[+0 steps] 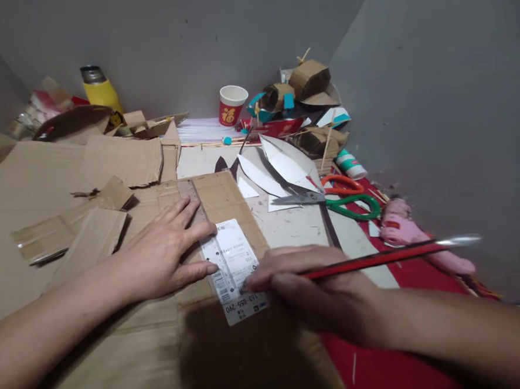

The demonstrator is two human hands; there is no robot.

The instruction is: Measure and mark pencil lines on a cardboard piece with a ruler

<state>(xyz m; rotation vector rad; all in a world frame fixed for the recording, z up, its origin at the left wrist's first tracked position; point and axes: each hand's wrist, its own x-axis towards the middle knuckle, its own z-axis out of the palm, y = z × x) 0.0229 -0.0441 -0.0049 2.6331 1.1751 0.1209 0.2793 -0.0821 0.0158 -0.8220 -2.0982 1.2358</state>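
My left hand [166, 247] lies with its fingers spread, pressing a narrow ruler [188, 190] against a sheet of brown cardboard [225, 199]. A white shipping label [234, 249] with printed text is stuck on the cardboard, partly under the ruler. My right hand [319, 290] is closed around a red and black pencil [374, 260], its silvery end pointing right. The pencil's writing tip is hidden by my fingers, over the label. Scissors [313, 198] with one orange and one green handle lie beyond my right hand.
Loose cardboard pieces [121, 159] cover the left side. Toward the wall stand a yellow bottle [103, 95] and a red and white paper cup [232, 105]. White paper cutouts [284, 163] lie behind the scissors. A pink glue gun [403, 224] rests at right on red cloth [384, 357].
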